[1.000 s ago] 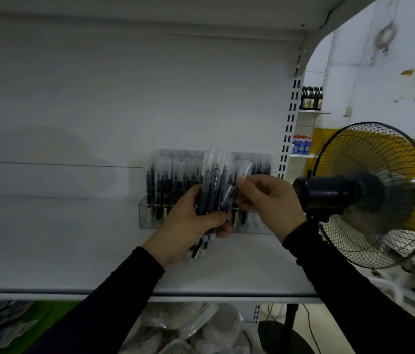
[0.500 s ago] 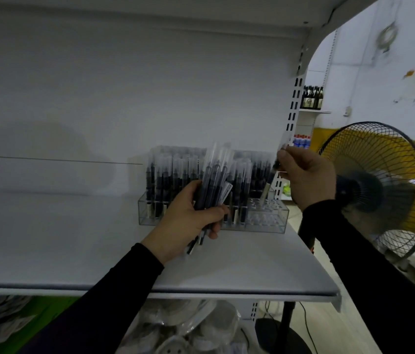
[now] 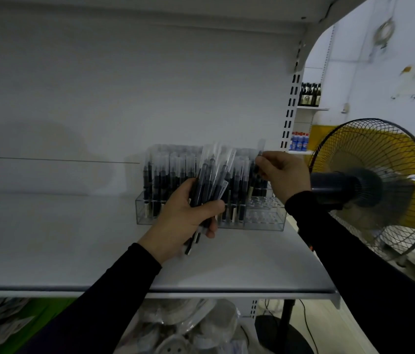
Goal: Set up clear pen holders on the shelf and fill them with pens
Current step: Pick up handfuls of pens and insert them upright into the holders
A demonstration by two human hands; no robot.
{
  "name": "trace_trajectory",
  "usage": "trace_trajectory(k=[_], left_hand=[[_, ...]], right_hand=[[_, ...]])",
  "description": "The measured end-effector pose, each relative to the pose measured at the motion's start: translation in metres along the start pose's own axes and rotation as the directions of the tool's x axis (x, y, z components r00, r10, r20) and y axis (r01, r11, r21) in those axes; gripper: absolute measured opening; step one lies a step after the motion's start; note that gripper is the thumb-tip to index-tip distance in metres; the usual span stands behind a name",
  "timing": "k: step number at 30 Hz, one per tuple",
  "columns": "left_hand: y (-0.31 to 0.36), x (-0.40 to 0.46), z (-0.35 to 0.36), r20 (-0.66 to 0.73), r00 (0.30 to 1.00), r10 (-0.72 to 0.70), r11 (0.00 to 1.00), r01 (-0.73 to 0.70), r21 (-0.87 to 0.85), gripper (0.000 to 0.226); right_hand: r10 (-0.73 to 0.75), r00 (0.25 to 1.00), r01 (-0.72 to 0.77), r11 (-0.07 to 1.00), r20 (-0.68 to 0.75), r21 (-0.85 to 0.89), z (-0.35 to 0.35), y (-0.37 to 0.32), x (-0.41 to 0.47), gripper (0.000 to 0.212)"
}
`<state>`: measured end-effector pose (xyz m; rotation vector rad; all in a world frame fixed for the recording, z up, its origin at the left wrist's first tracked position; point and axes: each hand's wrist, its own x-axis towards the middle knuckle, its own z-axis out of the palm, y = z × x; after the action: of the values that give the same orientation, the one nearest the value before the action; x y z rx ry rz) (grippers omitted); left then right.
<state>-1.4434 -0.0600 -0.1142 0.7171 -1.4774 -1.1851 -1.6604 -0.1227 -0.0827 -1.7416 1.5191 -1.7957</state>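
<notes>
A clear pen holder (image 3: 265, 221) stands on the white shelf (image 3: 48, 251) against the back panel. Most of its holes hold upright black pens (image 3: 168, 175) with clear caps; the rightmost holes are bare. My left hand (image 3: 183, 221) is in front of the holder, shut on a bundle of pens (image 3: 211, 180) fanned upward. My right hand (image 3: 283, 175) is above the holder's right part, pinching a single pen (image 3: 258, 159) by its upper end, its lower end down among the standing pens.
A black standing fan (image 3: 372, 187) is close to the shelf's right end, just behind my right arm. The slotted upright (image 3: 290, 116) marks the shelf's right side. Plastic-wrapped goods (image 3: 188, 325) lie on the level below. Bottles (image 3: 308, 95) sit on distant shelves.
My right hand took one pen from the bundle, swung right, and now holds it lower over the holder's right part. My left hand keeps the bundle almost still.
</notes>
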Motion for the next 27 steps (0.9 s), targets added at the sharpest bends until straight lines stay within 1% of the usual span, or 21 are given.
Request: trace_trajectory(k=[3,9,12,14,17,18,19,21,23,25,27], left_hand=[[-0.001,0.000,-0.001,0.002,1.000,-0.004,1.000,0.004,0.010,0.027],[0.000,-0.001,-0.001,0.011,1.000,0.012,1.000,-0.012,0.020,0.024],[0.000,-0.002,0.000,0.028,1.000,0.008,1.000,-0.008,-0.007,0.025],[-0.001,-0.002,0.000,0.034,0.999,0.000,1.000,0.001,-0.019,0.025],[-0.003,-0.001,0.000,0.033,0.999,-0.007,1.000,0.008,-0.026,0.024],[-0.003,-0.001,0.000,0.033,0.999,-0.005,1.000,0.006,-0.020,0.024],[-0.004,-0.001,0.001,0.032,1.000,-0.002,1.000,0.002,-0.009,0.024],[-0.005,0.000,0.002,0.023,1.000,0.004,1.000,-0.004,0.020,0.025],[-0.005,0.000,0.003,0.022,1.000,0.016,0.999,-0.017,0.042,0.026],[-0.004,0.000,0.004,0.038,0.999,0.032,0.998,-0.034,0.056,0.026],[-0.004,-0.001,0.005,0.039,0.999,0.025,0.999,-0.027,0.045,0.025]], right_hand=[[0.014,0.999,-0.010,0.997,0.047,-0.083,0.003,0.007,-0.002,0.021],[0.044,0.990,-0.021,0.985,0.130,-0.170,0.007,0.016,-0.010,0.018],[0.025,0.992,0.006,0.971,0.124,-0.237,0.002,0.012,-0.014,0.019],[0.005,0.996,0.018,0.967,0.092,-0.253,-0.003,0.006,-0.018,0.022],[-0.026,0.999,0.029,0.989,0.022,-0.148,-0.010,-0.005,-0.031,0.021],[-0.022,0.999,0.024,0.996,0.032,-0.088,-0.010,-0.009,-0.038,0.021],[-0.004,0.997,0.006,1.000,0.075,-0.031,-0.009,-0.013,-0.047,0.022],[0.036,0.976,-0.049,0.997,0.216,0.056,-0.003,-0.021,-0.065,0.027],[0.033,0.944,-0.065,0.994,0.328,0.087,0.004,-0.027,-0.077,0.031],[-0.009,0.918,-0.045,0.991,0.396,0.126,0.009,-0.032,-0.081,0.033],[-0.021,0.911,-0.060,0.982,0.412,0.182,0.012,-0.035,-0.081,0.032]])
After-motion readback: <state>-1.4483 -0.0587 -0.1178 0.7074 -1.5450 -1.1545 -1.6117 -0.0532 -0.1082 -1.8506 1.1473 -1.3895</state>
